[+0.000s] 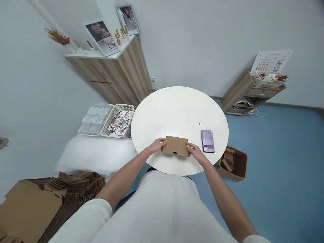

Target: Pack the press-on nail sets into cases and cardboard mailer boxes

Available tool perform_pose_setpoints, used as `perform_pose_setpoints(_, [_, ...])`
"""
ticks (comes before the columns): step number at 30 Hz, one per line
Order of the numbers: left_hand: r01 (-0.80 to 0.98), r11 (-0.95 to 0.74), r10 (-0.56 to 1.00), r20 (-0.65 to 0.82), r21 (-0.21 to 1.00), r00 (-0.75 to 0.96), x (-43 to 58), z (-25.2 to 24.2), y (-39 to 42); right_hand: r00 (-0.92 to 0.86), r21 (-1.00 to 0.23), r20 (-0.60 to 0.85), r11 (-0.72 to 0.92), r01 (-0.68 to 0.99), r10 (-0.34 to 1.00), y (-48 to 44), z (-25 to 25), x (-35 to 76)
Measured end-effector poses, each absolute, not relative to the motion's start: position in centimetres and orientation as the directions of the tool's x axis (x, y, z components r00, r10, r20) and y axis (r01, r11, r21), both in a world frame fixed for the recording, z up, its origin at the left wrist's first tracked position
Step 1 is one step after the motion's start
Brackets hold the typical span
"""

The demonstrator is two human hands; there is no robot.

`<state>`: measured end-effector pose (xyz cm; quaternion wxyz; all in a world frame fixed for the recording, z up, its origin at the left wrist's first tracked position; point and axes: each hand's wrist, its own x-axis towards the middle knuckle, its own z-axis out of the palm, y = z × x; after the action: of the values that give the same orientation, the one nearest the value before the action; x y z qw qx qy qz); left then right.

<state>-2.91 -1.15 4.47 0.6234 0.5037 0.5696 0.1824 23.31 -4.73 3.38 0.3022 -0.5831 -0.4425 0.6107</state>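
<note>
A small brown cardboard box [176, 145], its lid closed, is at the near side of the round white table [177, 108]. A dark half-round notch shows at the middle of its front edge. My left hand [157, 145] grips the box's left end, thumb and fingers at the edge. At the opposite end my right hand [195, 152] has hold of the right edge. Whether the box rests fully on the table or is slightly raised, I cannot tell. A phone [208, 141] with a lit, blurred screen lies just right of my right hand.
Left of the table stand a white basket of printed cards [120, 121] and a tray of clear plastic cases [93, 119]. Flattened cardboard [32, 206] is stacked at lower left. An open carton [235, 165] holding small boxes sits on the floor at right.
</note>
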Motion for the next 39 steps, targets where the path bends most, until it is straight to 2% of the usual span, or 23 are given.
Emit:
perform_pose_setpoints(3, [0.416,0.388,0.829,-0.509,0.823,0.234,-2.6,3.6,-1.9,-0.018,-0.879,-0.432,-0.416,0.234,0.902,-5.7,2.3,22.9])
perform_pose_setpoints(7, [0.576,0.376,0.859,-0.507,0.726,0.077,-2.2,2.2,-2.8,0.121,-0.827,-0.421,-0.435,0.356,0.899,-6.8,0.4,22.4])
perform_pose_setpoints(11, [0.67,0.387,0.861,-0.509,0.634,-0.015,-1.9,0.9,-3.4,0.164,-0.786,-0.403,-0.433,0.441,0.9,-7.4,-1.1,22.0])
perform_pose_setpoints(14, [0.691,0.39,0.859,-0.511,0.608,-0.035,-1.5,0.4,-3.8,0.158,-0.763,-0.393,-0.417,0.494,0.906,-7.6,-1.7,21.6])
perform_pose_setpoints(19, [0.734,0.277,0.929,-0.369,0.62,-0.039,-1.2,0.8,-4.6,0.147,-0.756,-0.312,-0.339,0.559,0.939,-8.2,-1.2,21.2])
perform_pose_setpoints(28, [0.775,0.005,0.94,-0.267,0.631,0.211,-2.9,1.6,-6.4,-0.048,-0.705,-0.251,-0.149,0.693,0.967,-10.7,0.3,21.8])
perform_pose_setpoints(34, [0.666,0.007,0.947,-0.218,0.746,0.234,-2.4,1.9,-6.7,-0.111,-0.723,-0.25,-0.109,0.682,0.962,-10.6,1.0,21.4])
perform_pose_setpoints(39, [0.551,-0.043,0.966,-0.105,0.833,0.235,-2.0,2.7,-5.7,-0.093,-0.785,-0.219,-0.119,0.608,0.971,-8.8,2.5,22.3])
